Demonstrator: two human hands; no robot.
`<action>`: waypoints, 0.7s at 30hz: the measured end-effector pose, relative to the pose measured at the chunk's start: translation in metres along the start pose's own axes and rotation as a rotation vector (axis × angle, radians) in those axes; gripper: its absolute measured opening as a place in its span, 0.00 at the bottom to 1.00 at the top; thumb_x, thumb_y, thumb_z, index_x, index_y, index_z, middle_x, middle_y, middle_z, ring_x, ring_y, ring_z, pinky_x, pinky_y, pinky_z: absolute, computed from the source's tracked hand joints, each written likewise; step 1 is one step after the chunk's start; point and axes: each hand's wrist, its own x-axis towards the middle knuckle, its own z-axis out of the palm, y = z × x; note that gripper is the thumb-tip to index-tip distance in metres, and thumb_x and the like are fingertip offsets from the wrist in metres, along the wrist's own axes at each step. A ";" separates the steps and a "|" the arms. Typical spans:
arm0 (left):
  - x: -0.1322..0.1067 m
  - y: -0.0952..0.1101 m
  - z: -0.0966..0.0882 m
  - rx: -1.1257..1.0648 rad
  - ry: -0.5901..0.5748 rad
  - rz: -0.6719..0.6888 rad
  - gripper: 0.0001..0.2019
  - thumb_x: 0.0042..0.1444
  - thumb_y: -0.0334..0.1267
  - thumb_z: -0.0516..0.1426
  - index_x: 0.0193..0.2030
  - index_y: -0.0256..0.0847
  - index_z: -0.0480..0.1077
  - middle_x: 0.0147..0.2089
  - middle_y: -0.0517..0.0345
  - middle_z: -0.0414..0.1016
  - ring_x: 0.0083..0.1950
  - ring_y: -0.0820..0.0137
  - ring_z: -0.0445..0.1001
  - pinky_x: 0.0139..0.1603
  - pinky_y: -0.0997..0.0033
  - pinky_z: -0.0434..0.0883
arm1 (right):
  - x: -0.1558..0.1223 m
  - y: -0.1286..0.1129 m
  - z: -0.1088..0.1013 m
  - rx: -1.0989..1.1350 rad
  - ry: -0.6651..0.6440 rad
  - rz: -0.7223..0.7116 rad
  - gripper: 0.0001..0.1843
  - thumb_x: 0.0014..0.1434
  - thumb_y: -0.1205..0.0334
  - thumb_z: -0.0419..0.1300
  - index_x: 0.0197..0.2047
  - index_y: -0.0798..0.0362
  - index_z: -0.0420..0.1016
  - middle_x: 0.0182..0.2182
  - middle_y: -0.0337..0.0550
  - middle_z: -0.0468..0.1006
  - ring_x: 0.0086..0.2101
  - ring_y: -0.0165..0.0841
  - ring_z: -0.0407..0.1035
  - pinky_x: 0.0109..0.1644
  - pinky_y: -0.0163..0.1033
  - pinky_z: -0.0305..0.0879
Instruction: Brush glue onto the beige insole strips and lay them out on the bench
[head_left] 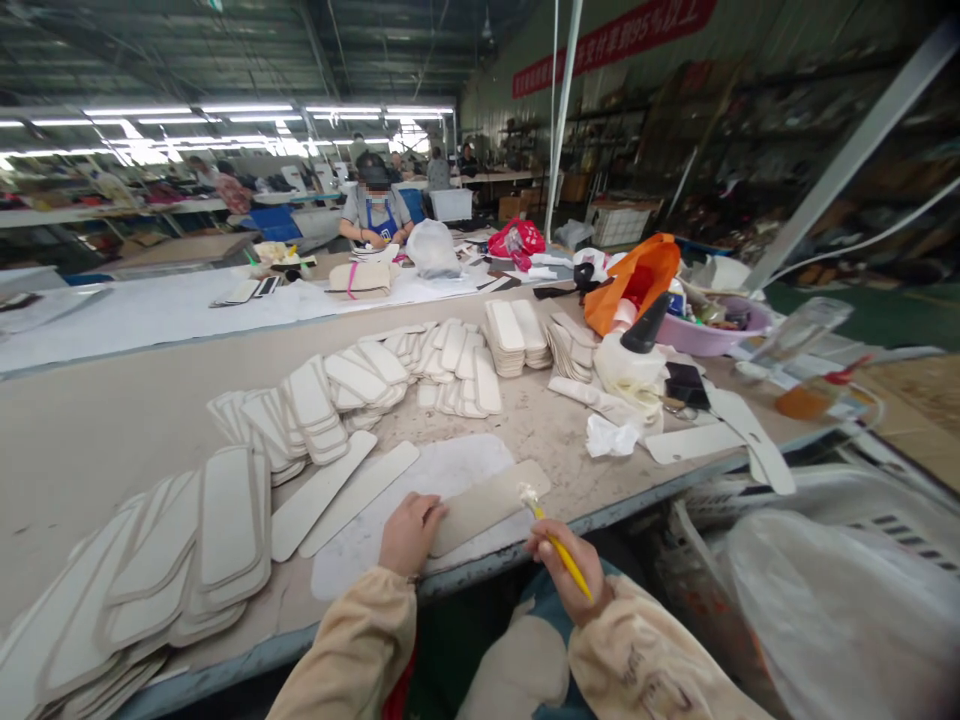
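A rounded beige strip (487, 508) lies on a white sheet (352, 560) at the table's front edge. My left hand (411, 535) holds down the strip's left end, its fingers close together. Closed around a yellow-handled brush (564, 560) is my right hand (574, 572); the brush's tip carries a white, pasty clump and is over the strip's right end. Two long pale strips (358, 500) lie side by side just left of my left hand, partly on the sheet.
Fanned stacks of padded beige pieces (225, 520) curve across the table from front left to back. On the right are a white bottle (630, 365) with a black cap, crumpled tissue (611, 437), an orange bag (634, 280) and a purple basin (720, 335). Across the table sits a co-worker (375, 212).
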 end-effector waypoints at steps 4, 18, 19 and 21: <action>-0.028 -0.020 -0.010 0.065 0.125 0.114 0.14 0.57 0.42 0.54 0.47 0.37 0.70 0.44 0.47 0.69 0.47 0.62 0.70 0.49 0.61 0.70 | 0.007 -0.004 0.005 0.174 0.055 0.126 0.16 0.62 0.48 0.50 0.41 0.52 0.68 0.18 0.37 0.70 0.19 0.30 0.62 0.23 0.36 0.61; -0.056 -0.028 -0.022 0.035 -0.119 0.391 0.12 0.61 0.33 0.49 0.44 0.42 0.73 0.40 0.51 0.72 0.40 0.69 0.68 0.42 0.68 0.70 | 0.035 -0.023 0.098 0.549 -0.282 0.409 0.19 0.62 0.43 0.49 0.37 0.53 0.63 0.13 0.29 0.63 0.15 0.23 0.51 0.19 0.29 0.48; -0.057 -0.029 -0.021 0.032 -0.113 0.396 0.12 0.61 0.33 0.49 0.43 0.42 0.73 0.40 0.51 0.72 0.40 0.69 0.68 0.41 0.68 0.70 | 0.035 -0.022 0.101 0.536 -0.296 0.419 0.19 0.62 0.43 0.49 0.37 0.53 0.63 0.13 0.30 0.63 0.15 0.23 0.51 0.19 0.29 0.47; -0.058 -0.031 -0.020 0.028 -0.098 0.402 0.11 0.61 0.33 0.50 0.43 0.42 0.73 0.40 0.52 0.72 0.40 0.69 0.68 0.41 0.68 0.70 | 0.035 -0.019 0.103 0.494 -0.308 0.436 0.20 0.61 0.43 0.50 0.36 0.53 0.63 0.13 0.29 0.63 0.14 0.23 0.51 0.18 0.29 0.47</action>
